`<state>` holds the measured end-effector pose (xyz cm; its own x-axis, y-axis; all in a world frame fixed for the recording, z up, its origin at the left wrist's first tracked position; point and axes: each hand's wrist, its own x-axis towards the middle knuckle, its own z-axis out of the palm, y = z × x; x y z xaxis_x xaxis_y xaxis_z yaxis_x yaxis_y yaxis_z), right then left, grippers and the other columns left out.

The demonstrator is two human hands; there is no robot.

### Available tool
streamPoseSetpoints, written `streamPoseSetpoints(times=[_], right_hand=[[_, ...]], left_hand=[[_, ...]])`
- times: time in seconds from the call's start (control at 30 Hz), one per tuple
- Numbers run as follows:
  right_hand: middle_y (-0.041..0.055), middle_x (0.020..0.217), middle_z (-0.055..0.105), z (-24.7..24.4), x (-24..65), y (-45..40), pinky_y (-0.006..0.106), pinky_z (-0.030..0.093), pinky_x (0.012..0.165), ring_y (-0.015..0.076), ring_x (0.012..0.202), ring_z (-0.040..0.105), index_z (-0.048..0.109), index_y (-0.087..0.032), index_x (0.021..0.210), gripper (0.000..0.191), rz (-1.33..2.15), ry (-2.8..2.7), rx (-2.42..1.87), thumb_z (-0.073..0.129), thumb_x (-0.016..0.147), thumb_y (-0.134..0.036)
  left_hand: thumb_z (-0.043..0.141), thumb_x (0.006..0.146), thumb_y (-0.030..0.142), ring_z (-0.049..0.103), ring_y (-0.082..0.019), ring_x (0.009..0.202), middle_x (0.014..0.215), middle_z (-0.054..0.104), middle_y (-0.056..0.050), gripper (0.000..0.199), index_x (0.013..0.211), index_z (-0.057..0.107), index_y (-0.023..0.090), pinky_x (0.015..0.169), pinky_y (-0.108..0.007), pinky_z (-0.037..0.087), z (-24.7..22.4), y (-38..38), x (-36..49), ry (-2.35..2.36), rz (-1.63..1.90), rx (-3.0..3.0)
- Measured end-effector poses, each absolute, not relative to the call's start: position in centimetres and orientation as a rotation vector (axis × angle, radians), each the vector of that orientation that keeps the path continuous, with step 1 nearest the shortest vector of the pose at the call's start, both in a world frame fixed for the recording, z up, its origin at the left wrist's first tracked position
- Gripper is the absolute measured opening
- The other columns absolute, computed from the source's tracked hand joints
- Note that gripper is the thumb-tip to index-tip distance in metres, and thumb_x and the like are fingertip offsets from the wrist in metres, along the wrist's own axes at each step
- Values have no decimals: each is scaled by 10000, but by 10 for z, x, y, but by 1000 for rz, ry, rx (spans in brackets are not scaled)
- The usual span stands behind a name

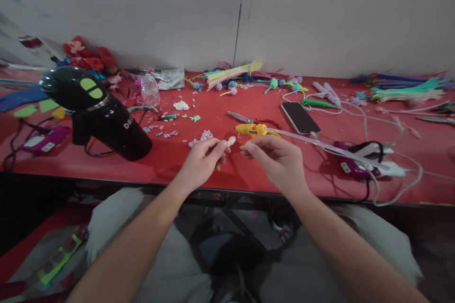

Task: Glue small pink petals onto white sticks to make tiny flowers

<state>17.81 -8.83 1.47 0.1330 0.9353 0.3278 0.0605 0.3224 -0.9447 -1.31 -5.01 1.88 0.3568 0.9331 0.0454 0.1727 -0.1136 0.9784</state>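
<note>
My left hand (203, 160) pinches a small cream-white fuzzy piece (231, 141) between thumb and forefinger, above the front part of the red table. My right hand (279, 160) is a short gap to the right, thumb and forefinger pressed together; whatever they hold, if anything, is too small to make out. Just behind the hands lies a yellow glue gun (250, 129) with a long clear glue stick (327, 144) running out to the right. Scissors (241, 117) rest behind it. A pile of short lilac pieces (201, 138) sits beyond my left hand.
A black tumbler (117, 125) stands at left. A phone (300, 117) lies at right, with a purple power strip (350, 163) and cables nearer the edge. Pipe cleaner bundles (408, 89), a clear plastic cup (150, 90) and a white clump (181, 105) lie farther back, before a grey wall.
</note>
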Motion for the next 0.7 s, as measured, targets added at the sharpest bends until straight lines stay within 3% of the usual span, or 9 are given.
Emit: streamPoseSetpoints(times=[0.2, 0.4, 0.7], right_hand=[[8, 787, 793, 9, 168, -92, 336, 632, 710, 180, 714, 737, 797, -253, 851, 71, 836, -1262, -1056, 820, 822, -313], [14, 832, 782, 4, 162, -93, 341, 614, 712, 185, 764, 724, 790, -254, 859, 10, 731, -1340, -1039, 795, 851, -255], [9, 913, 739, -3, 162, -94, 347, 578, 761, 176, 840, 690, 806, -294, 909, 138, 506, -1504, -967, 756, 901, -166]], left_hand=[[617, 957, 580, 517, -93, 496, 633, 569, 22, 428, 831, 608, 171, 460, -217, 398, 9, -58, 2, 903, 1000, 1268], [586, 980, 594, 487, -87, 482, 579, 519, 42, 465, 764, 537, 186, 467, -218, 407, 6, -63, 8, 876, 1035, 1297], [547, 1005, 585, 487, -85, 483, 578, 514, 48, 448, 795, 522, 190, 481, -221, 403, 4, -66, 7, 881, 954, 1316]])
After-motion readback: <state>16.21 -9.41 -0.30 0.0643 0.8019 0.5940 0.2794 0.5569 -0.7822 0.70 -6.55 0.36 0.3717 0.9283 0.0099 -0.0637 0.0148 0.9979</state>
